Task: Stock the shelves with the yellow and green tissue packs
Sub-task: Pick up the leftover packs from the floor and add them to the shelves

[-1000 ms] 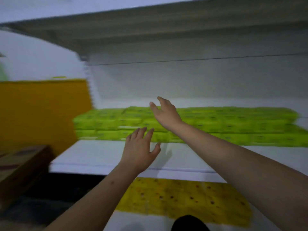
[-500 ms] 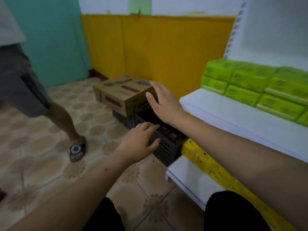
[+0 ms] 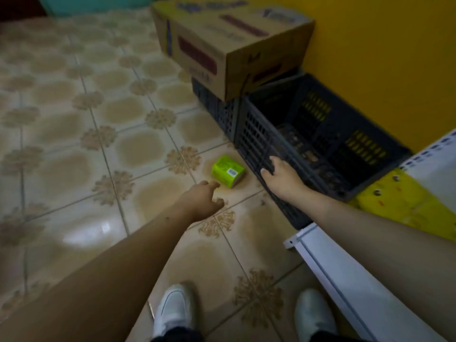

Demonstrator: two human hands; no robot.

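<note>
Tiled floor [image 3: 74,119] is filling most of the view. A cardboard box [image 3: 229,38] is sitting on dark crates by the yellow wall, w/ an open dark crate [image 3: 308,144] nearer the white shelf edge [image 3: 345,275]. Yellow tissue packs [image 3: 404,201] are lying on the low shelf at right.

Step in hand, as I judge it: picking up a stray green tissue pack [image 3: 228,171] that is lying tilted on the floor just beside the crate's front wall. Left hand [image 3: 202,202] is reaching toward it, fingers loosely spread, holding nothing, fingertips near the pack but not touching. Right hand [image 3: 281,176] is hovering at the crate wall, fingers extended, also holding nothing; contact w/ the crate is unclear. The pack is lying between the two hands, slightly ahead of both.

Next move is prob. calling for closing the left hand round the pack, then carrying it to the shelf.
</note>
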